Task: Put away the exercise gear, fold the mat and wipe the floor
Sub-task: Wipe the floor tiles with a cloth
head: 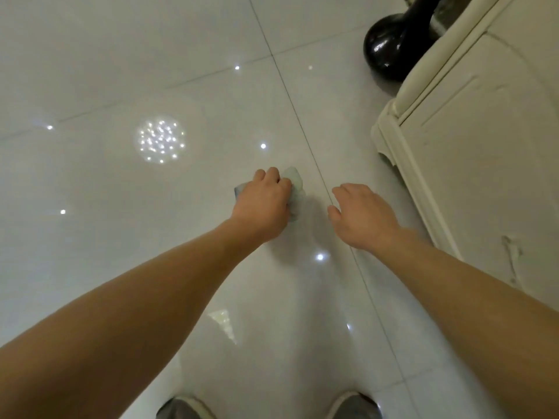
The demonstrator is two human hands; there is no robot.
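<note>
While left hand (263,201) grips the wadded cloth (295,182) on or just over the floor (121,86) and right hand (361,216) hovers empty, fingers loose, at its 3 o'clock, risk: wad leaves streaks, or strokes toward 1 o'clock hit the kettlebell (390,46).

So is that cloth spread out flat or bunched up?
Bunched up. The left hand grips the cloth as a wad, with crumpled folds sticking out on both sides of the fist.
</note>
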